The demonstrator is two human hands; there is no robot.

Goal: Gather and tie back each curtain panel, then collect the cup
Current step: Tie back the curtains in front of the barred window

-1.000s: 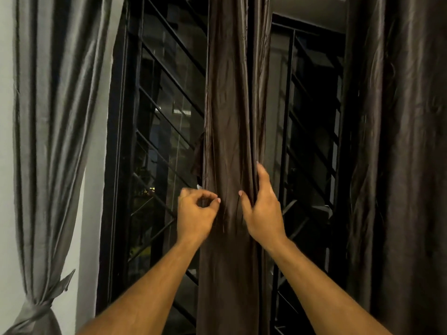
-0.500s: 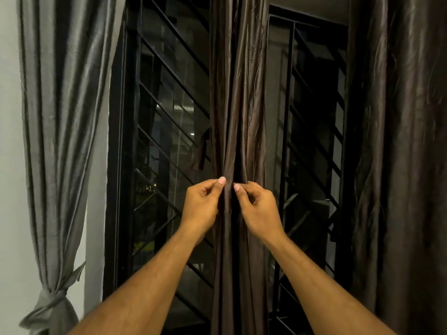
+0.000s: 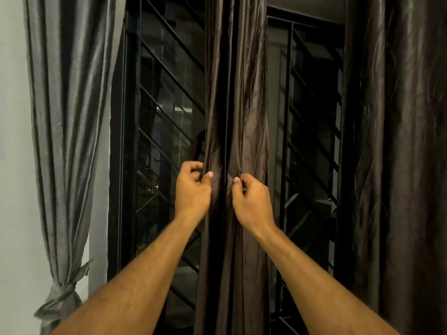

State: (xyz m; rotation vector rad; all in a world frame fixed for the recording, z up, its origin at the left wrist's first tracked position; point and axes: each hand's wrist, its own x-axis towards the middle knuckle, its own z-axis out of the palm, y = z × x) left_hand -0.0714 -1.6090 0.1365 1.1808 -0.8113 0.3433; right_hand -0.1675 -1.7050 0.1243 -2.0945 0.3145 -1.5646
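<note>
While both sets of fingertips pinch folds of the brown middle curtain panel (image 3: 238,117), left hand (image 3: 192,189) and right hand (image 3: 251,199) sit close together at its centre. Grey panel (image 3: 65,105) hangs tied at far left; no cup visible.

Middle curtain (image 3: 242,93) before window grille (image 3: 167,93).

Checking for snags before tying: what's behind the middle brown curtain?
Behind the middle brown curtain stands a black window grille with dark glass, showing on both sides. Whatever sits directly behind the fabric is covered.
</note>
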